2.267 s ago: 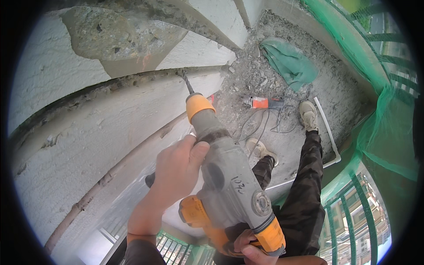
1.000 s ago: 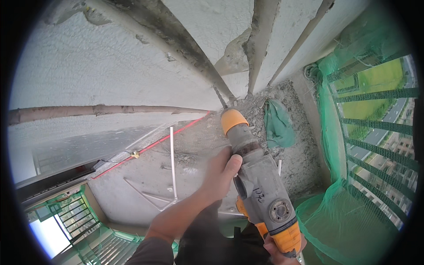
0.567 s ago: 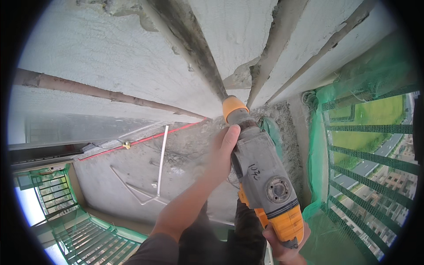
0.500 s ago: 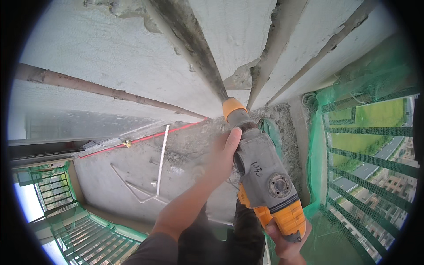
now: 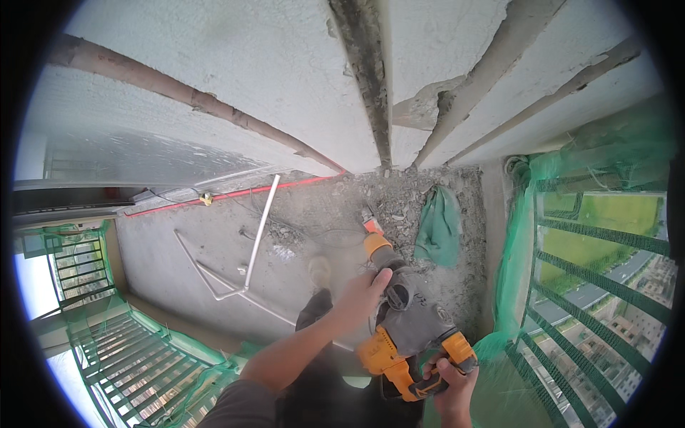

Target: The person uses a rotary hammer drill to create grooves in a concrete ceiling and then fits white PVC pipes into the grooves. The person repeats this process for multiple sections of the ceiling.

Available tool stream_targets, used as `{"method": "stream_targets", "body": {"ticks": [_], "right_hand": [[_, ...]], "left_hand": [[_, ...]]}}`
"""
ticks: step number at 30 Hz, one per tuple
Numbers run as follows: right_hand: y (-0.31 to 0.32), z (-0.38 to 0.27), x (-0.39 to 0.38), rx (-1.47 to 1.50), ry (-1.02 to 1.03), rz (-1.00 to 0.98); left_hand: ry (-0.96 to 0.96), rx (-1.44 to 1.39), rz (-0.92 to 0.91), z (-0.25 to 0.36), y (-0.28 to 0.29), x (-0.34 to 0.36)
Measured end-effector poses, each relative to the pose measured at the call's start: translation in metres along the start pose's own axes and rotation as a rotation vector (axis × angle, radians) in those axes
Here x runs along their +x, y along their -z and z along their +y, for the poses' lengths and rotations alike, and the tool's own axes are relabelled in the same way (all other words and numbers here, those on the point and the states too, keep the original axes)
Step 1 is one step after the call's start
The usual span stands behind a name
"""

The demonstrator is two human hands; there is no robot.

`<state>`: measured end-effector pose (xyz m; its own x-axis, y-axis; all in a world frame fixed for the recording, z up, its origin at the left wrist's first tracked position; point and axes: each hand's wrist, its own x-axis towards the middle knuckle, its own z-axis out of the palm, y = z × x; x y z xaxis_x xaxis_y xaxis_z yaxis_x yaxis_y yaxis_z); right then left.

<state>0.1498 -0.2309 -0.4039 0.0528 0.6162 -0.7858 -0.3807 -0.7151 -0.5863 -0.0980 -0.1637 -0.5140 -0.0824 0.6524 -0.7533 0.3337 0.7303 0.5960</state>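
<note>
A dusty grey and yellow rotary hammer (image 5: pixel 421 329) is held in both my hands, low over the floor and apart from the wall. My left hand (image 5: pixel 362 298) is closed around its front part, just behind the orange collar (image 5: pixel 378 246). Around the rear handle wraps my right hand (image 5: pixel 452 389). Whether a bit sticks out of the collar, I cannot tell. Beyond it stands a white wall (image 5: pixel 285 64) with several long grooves, one a dark rough groove (image 5: pixel 367 78) running down to the floor. A small reddish piece (image 5: pixel 372 225) shows just past the collar.
Rubble (image 5: pixel 467 214) covers the floor by the wall, with a green cloth (image 5: pixel 438 228) on it. White pipes (image 5: pixel 261 235) lie to the left, near a red strip (image 5: pixel 246 191). A green-netted railing (image 5: pixel 606 232) borders the right; another railing (image 5: pixel 139 374) stands at lower left.
The rotary hammer has come down and back from the wall groove, and it has rolled in my hands. Both hands still hold it. The green cloth and rubble show more fully.
</note>
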Motion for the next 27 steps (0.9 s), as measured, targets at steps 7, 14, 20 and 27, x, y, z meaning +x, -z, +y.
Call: {"method": "stream_targets", "body": {"ticks": [7, 14, 20, 27], "right_hand": [[-0.03, 0.061, 0.054, -0.034, -0.262, 0.0], [-0.087, 0.181, 0.126, -0.389, -0.256, -0.143], [-0.152, 0.197, 0.215, -0.979, 0.161, -0.201], [-0.227, 0.123, 0.336, -0.756, 0.787, -0.002]], "left_hand": [[0.191, 0.064, -0.057, -0.138, 0.029, 0.026], [0.298, -0.086, -0.161, -0.263, 0.132, 0.007], [0.554, 0.239, 0.202, -0.435, 0.2, 0.012], [0.543, 0.862, 0.434, -0.458, 0.228, 0.034]]}}
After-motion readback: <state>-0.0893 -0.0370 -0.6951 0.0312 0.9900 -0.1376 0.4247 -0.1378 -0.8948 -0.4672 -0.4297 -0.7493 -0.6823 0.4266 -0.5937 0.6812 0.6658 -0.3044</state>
